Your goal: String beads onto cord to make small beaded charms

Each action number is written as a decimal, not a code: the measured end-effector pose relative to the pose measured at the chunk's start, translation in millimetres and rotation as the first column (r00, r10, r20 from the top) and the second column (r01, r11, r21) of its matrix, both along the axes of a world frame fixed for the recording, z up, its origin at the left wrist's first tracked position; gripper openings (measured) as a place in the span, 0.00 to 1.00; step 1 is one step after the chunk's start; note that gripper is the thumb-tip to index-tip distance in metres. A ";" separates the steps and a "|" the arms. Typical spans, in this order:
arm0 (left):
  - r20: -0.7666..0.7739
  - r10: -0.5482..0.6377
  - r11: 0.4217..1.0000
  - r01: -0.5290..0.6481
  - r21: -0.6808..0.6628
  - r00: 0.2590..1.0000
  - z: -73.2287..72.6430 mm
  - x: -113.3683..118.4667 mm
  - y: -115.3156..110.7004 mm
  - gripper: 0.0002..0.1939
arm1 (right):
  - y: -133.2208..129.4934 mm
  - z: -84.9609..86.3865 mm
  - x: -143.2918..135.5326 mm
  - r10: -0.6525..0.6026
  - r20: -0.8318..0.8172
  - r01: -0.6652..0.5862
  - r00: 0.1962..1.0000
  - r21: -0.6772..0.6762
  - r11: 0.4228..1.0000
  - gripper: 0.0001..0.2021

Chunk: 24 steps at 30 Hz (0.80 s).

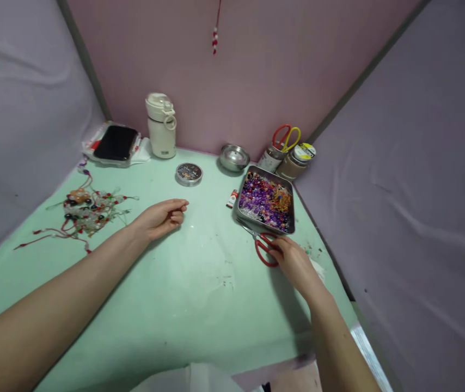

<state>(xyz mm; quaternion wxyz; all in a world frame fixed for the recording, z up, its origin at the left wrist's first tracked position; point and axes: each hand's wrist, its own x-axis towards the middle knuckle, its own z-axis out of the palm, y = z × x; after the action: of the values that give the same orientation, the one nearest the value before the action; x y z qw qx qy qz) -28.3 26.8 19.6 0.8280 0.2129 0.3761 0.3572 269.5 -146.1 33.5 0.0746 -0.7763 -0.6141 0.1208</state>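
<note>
My right hand [292, 261] grips a red handle loop of the scissors [263, 251], between thumb and fingers. The scissors lie along the near side of a metal tray [252, 222] of mixed beads [260, 201], with their blades pointing left and away from me. My left hand [164, 219] rests on its side on the table, fingers curled and tips close together. Whatever it may hold is hidden or too small to make out. Left of it lies a pile of beaded strings [89, 209] with red cords. Beyond it sits a round flat tin [189, 173].
A cream bottle [162, 128], a black phone-like slab [116, 142] and a steel bowl [234, 158] stand along the back. Behind the tray are a can [271, 159] holding red and yellow scissors and a lidded jar [295, 163]. A lighter-like packet [232, 198] lies beside the tray.
</note>
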 end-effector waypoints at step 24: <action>-0.078 0.057 0.991 -0.047 0.125 0.995 -3.1 -10.8 -28.7 0.05 | 57.5 25.7 -88.9 0.005 -0.868 -0.312 0.496 -0.173 0.934 0.20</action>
<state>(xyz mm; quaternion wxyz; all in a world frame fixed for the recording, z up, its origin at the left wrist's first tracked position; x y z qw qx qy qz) -39.1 -1.9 16.5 0.7877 0.2679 0.3922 0.3924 180.6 -88.6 59.2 0.2344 -0.5554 -0.5391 0.5881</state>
